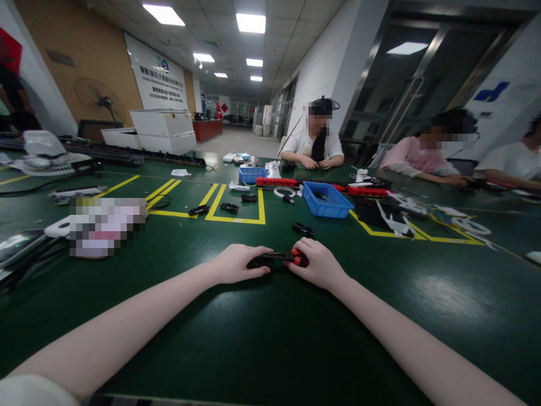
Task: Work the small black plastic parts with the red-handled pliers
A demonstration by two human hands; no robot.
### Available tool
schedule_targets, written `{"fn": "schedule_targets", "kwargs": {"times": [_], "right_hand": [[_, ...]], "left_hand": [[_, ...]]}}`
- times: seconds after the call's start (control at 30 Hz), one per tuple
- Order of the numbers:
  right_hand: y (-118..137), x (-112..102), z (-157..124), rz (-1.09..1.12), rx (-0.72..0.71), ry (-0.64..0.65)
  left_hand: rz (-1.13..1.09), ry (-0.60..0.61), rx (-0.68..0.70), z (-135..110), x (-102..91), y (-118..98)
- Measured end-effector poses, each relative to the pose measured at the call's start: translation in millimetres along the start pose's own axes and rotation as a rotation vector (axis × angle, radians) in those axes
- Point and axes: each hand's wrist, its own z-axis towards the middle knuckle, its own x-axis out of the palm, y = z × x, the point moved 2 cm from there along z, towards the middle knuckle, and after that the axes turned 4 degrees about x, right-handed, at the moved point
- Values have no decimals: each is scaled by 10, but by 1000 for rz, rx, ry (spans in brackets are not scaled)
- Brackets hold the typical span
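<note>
My right hand (318,264) is closed around the red handles of a pair of pliers (280,256), whose dark jaws point left. Between the thumb and fingers of my left hand (235,264) is a black bundle (259,262) that looks like a coiled cable. The jaws of the pliers reach to this bundle; whether they grip it I cannot tell. Just beyond my right hand lies another black cable bundle (303,229) on the green table (270,332).
Several black cable bundles (229,208) lie around a yellow-taped square ahead. A blue bin (325,200) stands beyond my right hand, a smaller blue bin (252,174) behind. Red strips (276,182) lie between them. Across the table sits a person (315,141); others sit at right.
</note>
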Motion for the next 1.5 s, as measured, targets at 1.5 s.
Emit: {"fn": "schedule_targets", "kwargs": {"times": [1.5], "right_hand": [[0,-4,14,-36,-19,49]], "left_hand": [[87,-60,82,-20,-5,-15]]}}
